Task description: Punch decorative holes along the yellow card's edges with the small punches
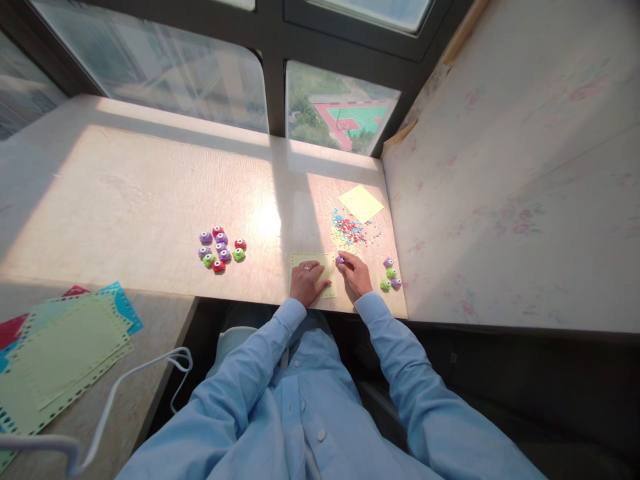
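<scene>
Blue-sleeved arms (pixel 417 363) stretched forward, left hand (pixel 306 283) spread palm-down on yellow sheet (pixel 328 272), right hand (pixel 355 272) pinching purple punch (pixel 341 260)

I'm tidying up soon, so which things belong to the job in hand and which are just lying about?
Seem to belong:
pale yellow sheet, under the left hand
purple punch, in the right hand
other punches
stacked sheets with punched edges

Seem just lying about:
white cable
coloured paper bits
yellow paper beyond them
</scene>
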The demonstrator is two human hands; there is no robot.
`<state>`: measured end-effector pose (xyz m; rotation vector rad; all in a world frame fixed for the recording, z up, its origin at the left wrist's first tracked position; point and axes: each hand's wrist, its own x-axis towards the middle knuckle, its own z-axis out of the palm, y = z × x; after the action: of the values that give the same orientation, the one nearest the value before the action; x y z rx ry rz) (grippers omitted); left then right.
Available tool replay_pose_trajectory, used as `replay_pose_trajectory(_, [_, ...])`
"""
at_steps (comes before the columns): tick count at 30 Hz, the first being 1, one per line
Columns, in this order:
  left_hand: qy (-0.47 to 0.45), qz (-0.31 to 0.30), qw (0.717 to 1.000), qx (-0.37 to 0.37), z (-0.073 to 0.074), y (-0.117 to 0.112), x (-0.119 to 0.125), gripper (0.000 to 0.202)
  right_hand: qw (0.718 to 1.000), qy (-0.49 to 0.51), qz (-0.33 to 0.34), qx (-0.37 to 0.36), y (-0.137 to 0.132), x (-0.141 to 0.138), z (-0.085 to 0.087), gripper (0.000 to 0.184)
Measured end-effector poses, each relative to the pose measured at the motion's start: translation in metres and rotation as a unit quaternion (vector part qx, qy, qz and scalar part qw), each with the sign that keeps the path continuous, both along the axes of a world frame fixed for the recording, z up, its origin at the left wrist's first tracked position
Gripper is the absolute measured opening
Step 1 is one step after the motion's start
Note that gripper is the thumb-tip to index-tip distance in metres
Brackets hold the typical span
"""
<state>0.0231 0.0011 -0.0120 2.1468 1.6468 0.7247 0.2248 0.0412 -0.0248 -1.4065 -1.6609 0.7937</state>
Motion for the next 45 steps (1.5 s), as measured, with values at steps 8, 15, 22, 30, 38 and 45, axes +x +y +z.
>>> replay_pose_trajectory(8, [-0.001, 0.0, 1.0, 0.006, 0.0, 0.0, 0.0, 0.035, 0.999, -0.016, 0.023, 0.015, 0.004, 0.002, -0.002, 0.033])
replay_pose_trajectory(15, [0.0, 0.001, 1.0, 0.003, 0.0, -0.001, 0.0, 0.034, 0.999, -0.015, 0.024, 0.016, 0.004, 0.002, -0.001, 0.033])
replay_pose_trajectory(22, [0.0, 0.001, 1.0, -0.001, 0.0, -0.001, 0.0, 0.034, 0.998, -0.027, 0.049, -0.001, 0.008, 0.004, 0.002, 0.034])
replay_pose_trajectory(30, [0.0, -0.004, 1.0, 0.001, 0.003, 0.0, 0.0, 0.036, 0.998, -0.063, 0.028, 0.004, 0.006, -0.001, 0.006, 0.033])
replay_pose_trajectory(38, [0.005, 0.001, 1.0, 0.004, 0.0, -0.001, 0.001, 0.035, 0.995, -0.063, 0.075, 0.003, -0.003, 0.007, 0.008, 0.031])
replay_pose_trajectory(45, [-0.001, -0.002, 1.0, 0.0, 0.002, -0.002, 0.0, 0.035, 0.999, -0.044, 0.006, 0.017, -0.014, -0.01, 0.007, 0.028])
